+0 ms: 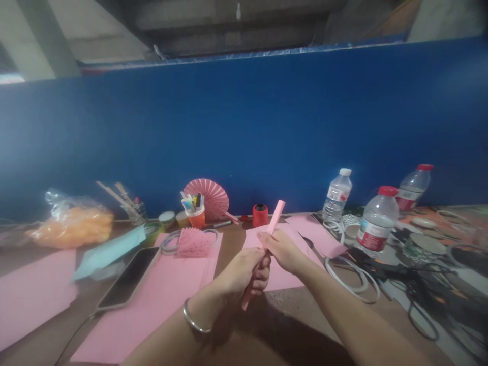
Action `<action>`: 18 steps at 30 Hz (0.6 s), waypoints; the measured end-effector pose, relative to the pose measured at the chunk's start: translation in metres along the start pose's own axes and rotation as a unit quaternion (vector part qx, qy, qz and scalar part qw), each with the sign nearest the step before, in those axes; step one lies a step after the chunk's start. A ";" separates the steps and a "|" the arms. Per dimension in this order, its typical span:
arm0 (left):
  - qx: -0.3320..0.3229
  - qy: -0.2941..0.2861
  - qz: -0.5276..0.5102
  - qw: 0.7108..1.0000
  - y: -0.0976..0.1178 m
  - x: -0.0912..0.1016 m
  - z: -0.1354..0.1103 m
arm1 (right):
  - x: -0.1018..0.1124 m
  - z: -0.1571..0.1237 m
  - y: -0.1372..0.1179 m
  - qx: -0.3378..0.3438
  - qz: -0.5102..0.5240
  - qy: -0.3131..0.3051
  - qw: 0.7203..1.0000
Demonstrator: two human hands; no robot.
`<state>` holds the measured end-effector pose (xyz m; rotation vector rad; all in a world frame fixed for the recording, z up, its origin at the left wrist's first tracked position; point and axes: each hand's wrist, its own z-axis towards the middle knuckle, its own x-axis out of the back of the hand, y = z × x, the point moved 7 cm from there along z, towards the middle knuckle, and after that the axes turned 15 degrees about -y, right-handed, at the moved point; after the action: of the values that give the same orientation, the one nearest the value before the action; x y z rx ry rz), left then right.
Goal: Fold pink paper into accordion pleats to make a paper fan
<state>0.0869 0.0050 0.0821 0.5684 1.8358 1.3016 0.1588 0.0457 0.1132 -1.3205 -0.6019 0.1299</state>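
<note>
Both my hands are closed around a narrow folded strip of pink paper (pixel 276 216), held at a slant above the table. My left hand (pixel 244 269), below a silver bangle (pixel 194 317), wraps the lower part, and the strip's bottom end pokes out beneath it. Higher up, my right hand (pixel 284 251) pinches the strip with thumb and fingers, touching the left. Behind them lie pink paper sheets (pixel 293 279). A pair of scissors (pixel 310 244) rests on the sheets to the right, its handles partly among cables.
A phone (pixel 129 277) lies on pink paper at left, near a pleated pink piece (pixel 194 243). A pink paper fan (pixel 208 190) stands behind a pen cup (pixel 197 217). Water bottles (pixel 377 223) and tangled cables crowd the right. A blue partition (pixel 244 127) closes the back.
</note>
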 end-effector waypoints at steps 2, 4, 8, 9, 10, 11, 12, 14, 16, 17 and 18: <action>-0.024 0.050 0.084 0.995 0.007 0.010 -0.001 | 0.007 -0.001 0.001 0.006 -0.002 0.045 0.999; -0.041 0.072 0.151 0.985 0.012 0.015 -0.002 | 0.015 -0.002 0.004 0.013 -0.007 0.092 0.996; -0.042 0.082 0.203 0.975 0.014 0.019 -0.004 | 0.023 -0.004 0.004 0.019 -0.041 0.132 0.990; -0.041 0.084 0.207 0.974 0.015 0.020 -0.004 | 0.023 -0.004 0.003 0.024 -0.045 0.133 0.990; -0.041 0.084 0.205 0.974 0.015 0.019 -0.004 | 0.022 -0.004 0.002 0.032 -0.036 0.130 0.990; -0.041 0.084 0.198 0.976 0.015 0.019 -0.004 | 0.020 -0.003 0.002 0.042 -0.015 0.125 0.991; -0.041 0.084 0.188 0.978 0.014 0.019 -0.003 | 0.018 -0.002 0.002 0.050 0.014 0.113 0.992; -0.036 0.084 0.164 0.982 0.012 0.020 -0.002 | 0.011 0.001 0.002 0.058 0.059 0.069 0.994; -0.027 0.077 0.141 0.987 0.010 0.021 -0.001 | 0.004 0.003 0.002 0.055 0.069 0.027 0.996; -0.023 0.069 0.132 0.989 0.010 0.021 -0.001 | 0.002 0.003 0.001 0.055 0.063 0.015 0.996; -0.023 0.059 0.124 0.990 0.010 0.020 -0.001 | 0.001 0.003 0.000 0.058 0.059 0.008 0.997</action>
<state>0.0736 0.0229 0.0848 0.7272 1.8689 1.5676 0.1584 0.0488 0.1138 -1.2427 -0.4947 0.2468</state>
